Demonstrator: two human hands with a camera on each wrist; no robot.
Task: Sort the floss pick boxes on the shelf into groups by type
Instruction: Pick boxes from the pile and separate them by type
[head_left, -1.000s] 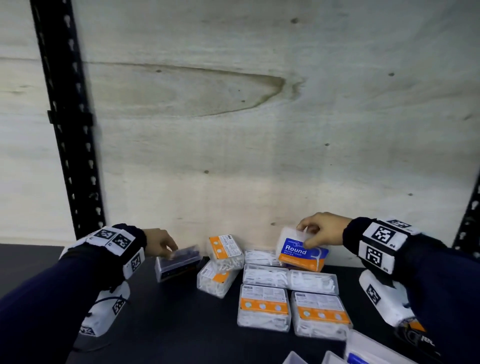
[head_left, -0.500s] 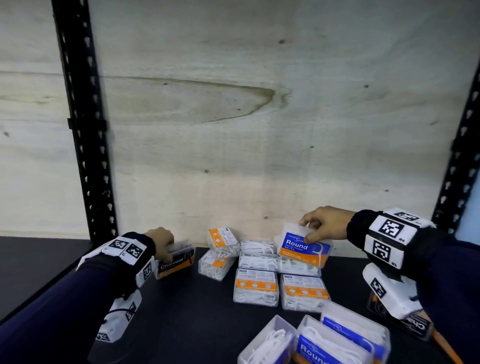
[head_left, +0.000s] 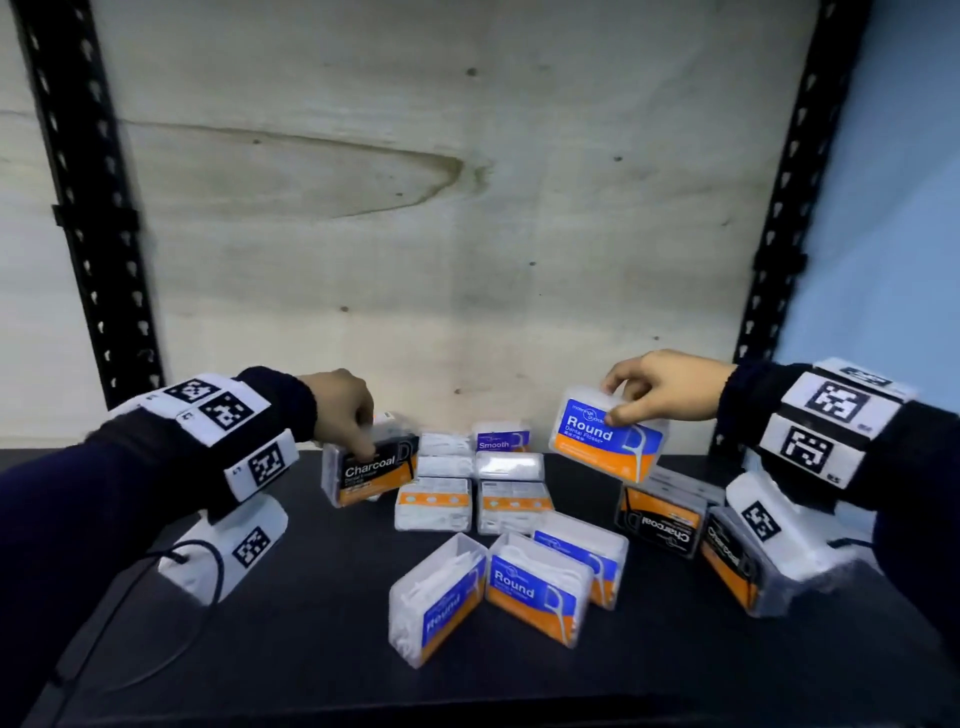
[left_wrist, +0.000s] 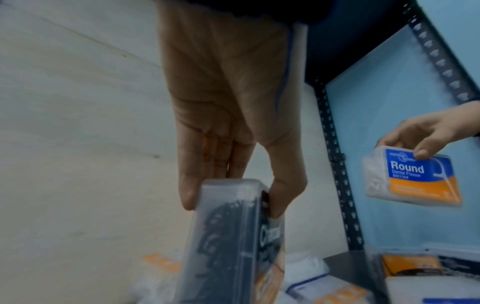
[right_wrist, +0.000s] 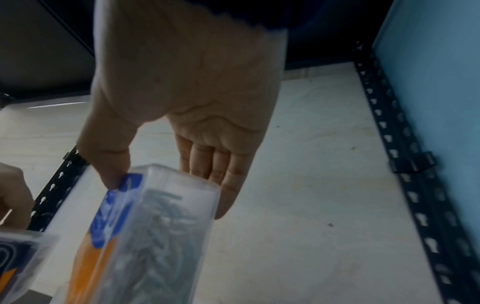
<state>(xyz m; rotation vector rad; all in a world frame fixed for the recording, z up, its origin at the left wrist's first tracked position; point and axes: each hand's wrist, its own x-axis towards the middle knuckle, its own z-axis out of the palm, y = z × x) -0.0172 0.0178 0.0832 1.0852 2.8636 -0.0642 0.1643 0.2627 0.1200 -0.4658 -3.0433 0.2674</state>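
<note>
My left hand pinches the top of a black-and-orange Charcoal box and holds it upright at the back left; the left wrist view shows thumb and fingers on either side of the Charcoal box. My right hand holds a blue-and-orange Round box in the air above the shelf, back right; the Round box is gripped at its top edge. Three Round boxes stand at the front. Two Charcoal boxes lie at the right.
Several white boxes with orange labels and a purple Smooth box lie in the middle of the black shelf. Black perforated uprights stand at both sides, a plywood back wall behind.
Both hands have lifted their boxes; the left turned the Charcoal box upright with its label facing me. My view has pulled back, revealing the front Round boxes and the Charcoal boxes at right.
</note>
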